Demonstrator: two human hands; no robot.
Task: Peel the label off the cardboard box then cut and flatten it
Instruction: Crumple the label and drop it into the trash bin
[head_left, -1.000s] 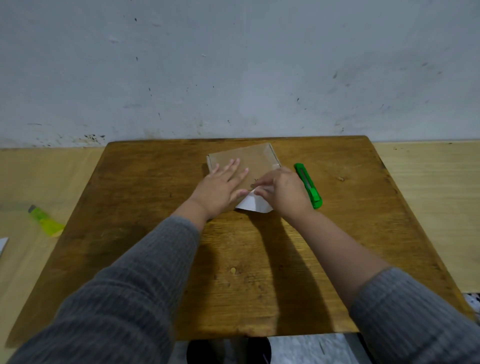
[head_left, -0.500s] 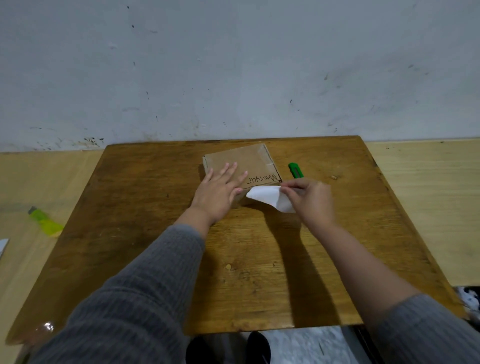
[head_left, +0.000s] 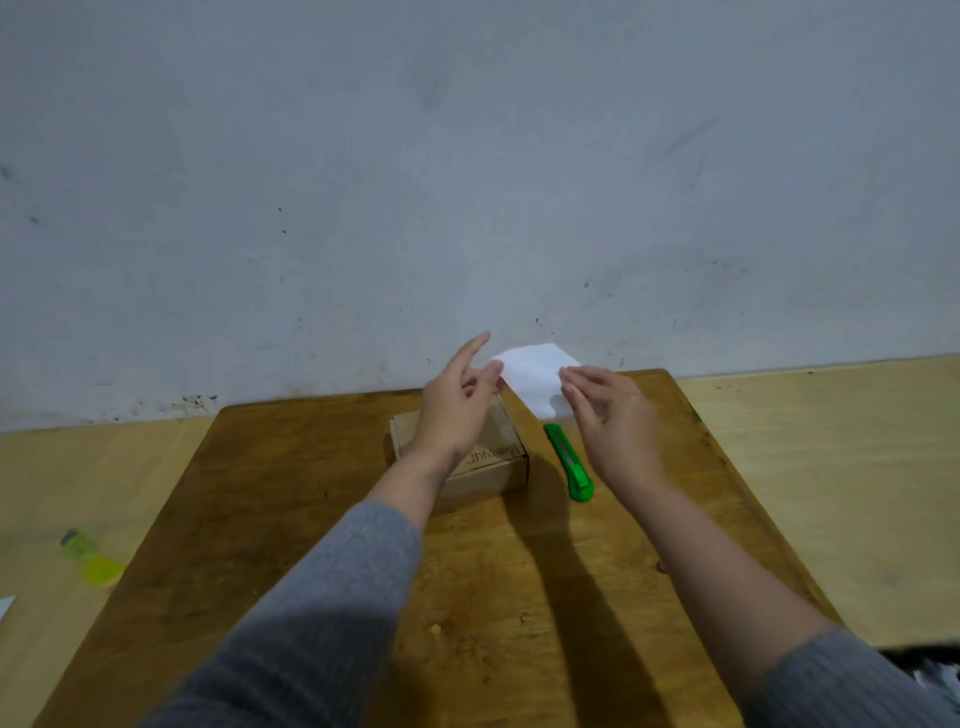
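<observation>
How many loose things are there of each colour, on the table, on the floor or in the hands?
White: 1, the label, held up by both hands
Brown: 1, the box on the table
Green: 1, the cutter beside the box
Yellow-green: 1, a blurred item on the floor
Total: 4

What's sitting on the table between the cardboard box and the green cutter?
Nothing: in the head view, only bare wooden table separates the cardboard box from the green cutter.
</observation>
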